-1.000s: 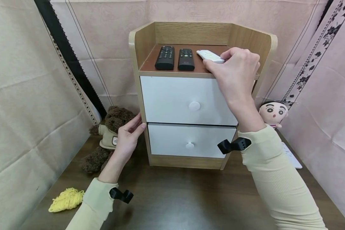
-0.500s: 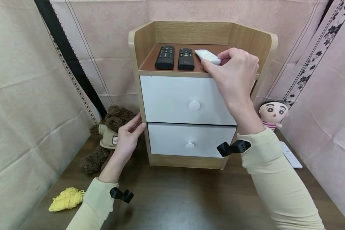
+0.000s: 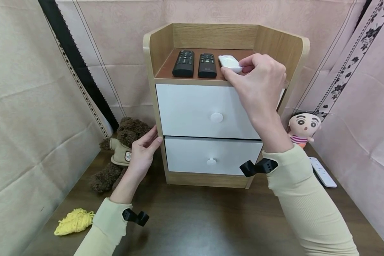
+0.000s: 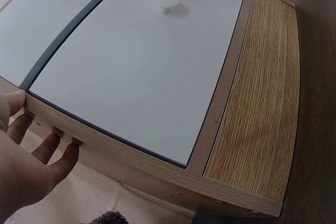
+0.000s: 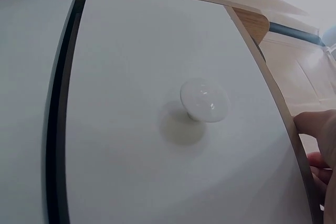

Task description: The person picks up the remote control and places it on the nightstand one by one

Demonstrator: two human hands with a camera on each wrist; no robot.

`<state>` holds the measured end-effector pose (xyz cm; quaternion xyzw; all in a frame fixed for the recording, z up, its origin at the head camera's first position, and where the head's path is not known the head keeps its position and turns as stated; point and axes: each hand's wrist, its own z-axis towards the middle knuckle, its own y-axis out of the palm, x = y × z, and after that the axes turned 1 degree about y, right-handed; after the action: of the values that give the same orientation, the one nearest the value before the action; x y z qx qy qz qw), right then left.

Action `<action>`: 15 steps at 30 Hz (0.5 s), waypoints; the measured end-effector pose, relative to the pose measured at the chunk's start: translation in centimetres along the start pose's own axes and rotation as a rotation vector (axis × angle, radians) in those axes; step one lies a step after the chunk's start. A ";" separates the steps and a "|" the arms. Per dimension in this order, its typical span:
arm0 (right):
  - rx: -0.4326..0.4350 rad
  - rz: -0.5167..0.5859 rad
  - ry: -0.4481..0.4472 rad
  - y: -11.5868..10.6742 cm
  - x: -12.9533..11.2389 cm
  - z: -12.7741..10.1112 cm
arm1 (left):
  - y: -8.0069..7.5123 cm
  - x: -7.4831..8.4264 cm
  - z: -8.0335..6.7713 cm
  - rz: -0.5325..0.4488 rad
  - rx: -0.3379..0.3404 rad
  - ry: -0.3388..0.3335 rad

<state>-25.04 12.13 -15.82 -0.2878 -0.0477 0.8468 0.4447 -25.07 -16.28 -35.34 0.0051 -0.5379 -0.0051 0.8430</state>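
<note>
While the right hand (image 3: 260, 82) pinches the white remote (image 3: 228, 63) at the cabinet (image 3: 192, 110) top, right of the black remotes (image 3: 207, 66), hold it level, the spread left hand (image 3: 142, 151) steadying the cabinet's left side.

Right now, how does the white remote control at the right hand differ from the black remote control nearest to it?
The white remote control is pinched by the right hand; the black remote control lies untouched on the cabinet's brown top.
The white remote control slants, its far end toward the left; the black remote control points nearly straight back.
The white remote control's near end is partly hidden; the black remote control shows whole.
Both are elongated.
</note>
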 end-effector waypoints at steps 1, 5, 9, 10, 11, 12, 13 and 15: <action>0.001 0.005 -0.007 0.0 0.0 0.0 | 0.0 0.0 0.0 0.000 0.000 0.000; 0.009 0.017 -0.025 0.1 -0.1 -0.1 | 0.0 0.0 0.1 0.000 0.002 0.001; 0.019 0.027 -0.027 -0.1 -0.1 -0.1 | 0.0 0.0 0.1 0.007 0.001 0.000; 0.021 0.029 -0.028 -0.2 -0.1 -0.1 | 0.0 0.0 0.1 0.011 0.000 0.000; 0.022 0.034 -0.029 -0.4 0.0 -0.1 | 0.0 0.0 0.1 0.011 0.000 0.000; 0.026 0.040 -0.029 -0.6 0.0 -0.2 | 0.0 0.0 0.1 0.011 -0.001 0.000; 0.035 0.047 -0.032 -0.8 0.1 -0.2 | 0.0 0.0 0.1 0.010 -0.001 0.001; 0.050 0.039 -0.030 -1.4 0.2 -0.2 | 0.0 0.0 0.1 0.013 -0.002 0.002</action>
<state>-24.00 13.10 -15.66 -0.2646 -0.0273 0.8605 0.4344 -25.12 -16.30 -35.27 0.0010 -0.5371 -0.0003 0.8435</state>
